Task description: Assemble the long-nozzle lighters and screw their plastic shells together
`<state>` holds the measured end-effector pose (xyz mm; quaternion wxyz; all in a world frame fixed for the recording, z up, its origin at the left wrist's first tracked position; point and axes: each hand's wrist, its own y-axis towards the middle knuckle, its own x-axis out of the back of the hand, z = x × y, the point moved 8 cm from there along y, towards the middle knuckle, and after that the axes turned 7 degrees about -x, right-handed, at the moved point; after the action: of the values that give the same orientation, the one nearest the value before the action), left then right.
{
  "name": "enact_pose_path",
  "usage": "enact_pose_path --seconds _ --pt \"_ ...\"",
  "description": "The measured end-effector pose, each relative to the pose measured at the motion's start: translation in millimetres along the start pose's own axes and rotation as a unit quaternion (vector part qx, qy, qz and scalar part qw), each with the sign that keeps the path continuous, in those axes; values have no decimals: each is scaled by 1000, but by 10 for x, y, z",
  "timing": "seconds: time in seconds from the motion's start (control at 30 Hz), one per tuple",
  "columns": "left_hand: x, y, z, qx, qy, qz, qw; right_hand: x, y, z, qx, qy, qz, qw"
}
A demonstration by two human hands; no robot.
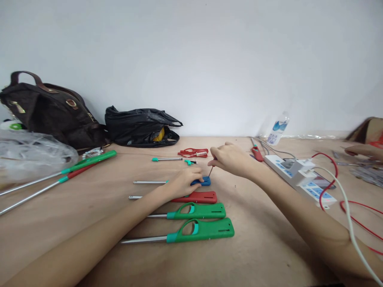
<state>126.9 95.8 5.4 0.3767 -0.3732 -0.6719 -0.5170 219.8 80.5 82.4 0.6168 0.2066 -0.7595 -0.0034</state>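
My left hand is closed on a blue long-necked lighter and holds it down on the table. In my right hand is a screwdriver, its handle hidden by my fingers. The thin shaft slants down to the blue lighter's right end. Nearer to me, a red lighter and two green lighters lie in a row, metal tubes pointing left. Beyond my hands are an opened red lighter shell, a loose metal tube with a teal end and a small teal trigger piece.
A white power strip with chargers and red and white cables lies right, beside a red lighter part and a water bottle. Far right is another person's hand. Left are more lighters, a backpack and a black plastic bag.
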Motion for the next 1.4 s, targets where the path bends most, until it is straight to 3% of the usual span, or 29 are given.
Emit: enact_pose_path --seconds 0.23,0.43,0.53,0.63,0.83,1.03,1.23,1.4 --pt "-5 -8 9 6 -12 3 1000 35 -34 46 36 58 -11 998" --pt "-9 -8 20 8 -16 0 1000 19 15 53 -4 2 -38 999" --pt "0 -11 13 8 -13 -5 1000 31 -8 80 13 28 -51 998" --pt "-5 -10 9 8 -10 0 1000 17 -19 89 20 42 -38 998" --pt "2 3 2 2 -5 -1 1000 -12 27 27 -19 -29 -23 999" --pt "5 -3 -3 7 -10 1 1000 12 -20 49 29 46 -30 998" --pt "7 -2 -2 2 -12 -4 1000 -6 37 48 -5 -17 -23 1000" --pt "1 -2 5 6 -10 0 1000 29 -35 41 23 57 -7 998"
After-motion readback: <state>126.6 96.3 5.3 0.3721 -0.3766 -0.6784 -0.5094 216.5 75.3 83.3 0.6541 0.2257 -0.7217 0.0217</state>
